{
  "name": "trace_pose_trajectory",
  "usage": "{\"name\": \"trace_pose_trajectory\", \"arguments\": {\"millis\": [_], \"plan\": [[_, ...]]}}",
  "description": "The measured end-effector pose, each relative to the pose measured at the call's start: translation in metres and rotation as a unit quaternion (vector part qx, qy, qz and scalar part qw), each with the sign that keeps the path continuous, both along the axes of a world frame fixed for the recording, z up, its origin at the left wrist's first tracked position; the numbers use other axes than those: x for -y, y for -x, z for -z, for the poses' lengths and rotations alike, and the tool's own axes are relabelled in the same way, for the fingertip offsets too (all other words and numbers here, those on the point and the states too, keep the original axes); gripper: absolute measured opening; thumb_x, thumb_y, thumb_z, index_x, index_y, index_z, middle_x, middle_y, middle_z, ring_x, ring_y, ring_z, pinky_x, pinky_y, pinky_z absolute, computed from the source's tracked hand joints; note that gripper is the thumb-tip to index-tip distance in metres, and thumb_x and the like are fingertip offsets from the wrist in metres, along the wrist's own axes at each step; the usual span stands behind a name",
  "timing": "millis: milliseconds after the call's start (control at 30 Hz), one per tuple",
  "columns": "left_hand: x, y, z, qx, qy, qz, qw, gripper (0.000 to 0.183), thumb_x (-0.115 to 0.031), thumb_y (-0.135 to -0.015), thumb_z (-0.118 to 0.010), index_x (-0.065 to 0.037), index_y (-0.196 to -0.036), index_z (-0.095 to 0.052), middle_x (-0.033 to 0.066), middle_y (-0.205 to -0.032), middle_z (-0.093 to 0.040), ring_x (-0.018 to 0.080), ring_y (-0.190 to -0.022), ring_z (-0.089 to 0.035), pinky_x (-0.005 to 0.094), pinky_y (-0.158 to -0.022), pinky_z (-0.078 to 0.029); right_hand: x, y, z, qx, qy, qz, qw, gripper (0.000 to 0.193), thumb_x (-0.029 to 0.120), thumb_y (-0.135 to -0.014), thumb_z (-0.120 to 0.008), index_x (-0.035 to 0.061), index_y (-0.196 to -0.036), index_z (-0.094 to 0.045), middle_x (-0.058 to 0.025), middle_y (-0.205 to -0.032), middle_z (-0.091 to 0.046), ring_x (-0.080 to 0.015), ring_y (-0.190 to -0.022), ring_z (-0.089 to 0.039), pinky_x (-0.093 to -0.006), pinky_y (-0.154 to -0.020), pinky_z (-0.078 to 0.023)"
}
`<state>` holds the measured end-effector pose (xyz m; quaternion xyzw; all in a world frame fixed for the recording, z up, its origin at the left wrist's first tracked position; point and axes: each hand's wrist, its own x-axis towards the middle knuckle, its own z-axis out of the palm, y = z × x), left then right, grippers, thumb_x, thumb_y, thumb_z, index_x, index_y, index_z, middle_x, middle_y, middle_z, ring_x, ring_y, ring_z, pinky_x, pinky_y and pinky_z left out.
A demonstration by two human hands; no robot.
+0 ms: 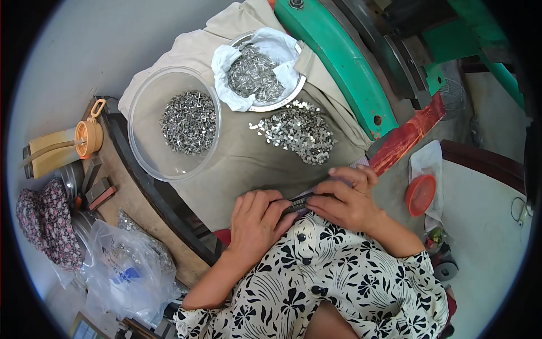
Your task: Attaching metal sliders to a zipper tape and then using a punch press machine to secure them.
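Observation:
Close to my body, both hands grip a short dark metal bar (297, 205) with small shiny pieces along it. My left hand (255, 219) is closed round its left end, thumb and fingers pressed together. At the other end the thumb and fingers of my right hand (349, 202) pinch it. The fingers partly hide the bar. Beyond my hands a loose pile of small flat metal pieces (296, 133) lies on the beige cloth (237, 161). A transparent round tub (148, 155) of small bent metal parts stands to the left. Behind the pile, a paper-lined metal bowl (288, 100) holds thin silvery pins (254, 73).
A green machine frame (339, 68) rises at the right, beside a red patterned board (409, 133). At the left are an orange-lidded jar (89, 137), a plastic bag (127, 277) and a floral cloth (49, 223). A red basket (420, 195) stands lower right.

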<state>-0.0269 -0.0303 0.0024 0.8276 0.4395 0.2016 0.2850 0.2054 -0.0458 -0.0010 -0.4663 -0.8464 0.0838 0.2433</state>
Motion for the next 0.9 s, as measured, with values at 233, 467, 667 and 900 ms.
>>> {"name": "trace_pose_trajectory", "arguments": {"millis": [233, 467, 667, 900], "plan": [[-0.001, -0.015, 0.006, 0.038, 0.001, -0.013, 0.999, 0.022, -0.017, -0.075, -0.078, -0.011, -0.094, -0.067, 0.0017, -0.099, -0.061, 0.0222, -0.091, -0.058, 0.0360, -0.078, -0.043, -0.020, -0.003, -0.007, -0.002, -0.005, 0.060, 0.998, 0.024, 0.027, -0.067, -0.084, 0.0270, -0.089, -0.076, 0.0073, -0.102, -0.064, -0.0251, -0.110, -0.051, -0.0441, -0.095, -0.031], [0.000, -0.018, 0.008, 0.045, -0.010, -0.010, 0.999, 0.017, -0.013, -0.075, -0.076, -0.012, -0.090, -0.068, -0.0005, -0.097, -0.062, 0.0208, -0.092, -0.058, 0.0349, -0.080, -0.042, -0.055, 0.006, -0.008, 0.045, -0.004, 0.057, 0.997, 0.018, 0.019, -0.069, -0.081, 0.0178, -0.083, -0.071, 0.0040, -0.105, -0.064, -0.0246, -0.115, -0.052, -0.0431, -0.096, -0.032], [0.001, -0.018, 0.011, 0.055, -0.020, -0.025, 0.998, 0.025, -0.009, -0.069, -0.082, -0.013, -0.089, -0.067, 0.0003, -0.093, -0.063, 0.0232, -0.086, -0.058, 0.0351, -0.076, -0.043, -0.061, 0.017, -0.009, 0.036, 0.008, 0.045, 0.998, 0.017, 0.014, -0.064, -0.079, 0.0141, -0.075, -0.067, 0.0038, -0.106, -0.064, -0.0255, -0.115, -0.053, -0.0440, -0.097, -0.031], [0.002, -0.019, 0.009, 0.047, -0.021, -0.020, 0.998, 0.028, -0.011, -0.070, -0.083, -0.011, -0.092, -0.065, 0.0022, -0.096, -0.063, 0.0246, -0.088, -0.058, 0.0364, -0.077, -0.042, -0.058, 0.011, -0.018, -0.007, 0.100, -0.008, 0.995, 0.012, 0.013, -0.068, -0.075, 0.0103, -0.079, -0.071, 0.0007, -0.107, -0.063, -0.0269, -0.119, -0.050, -0.0473, -0.102, -0.030]]}}
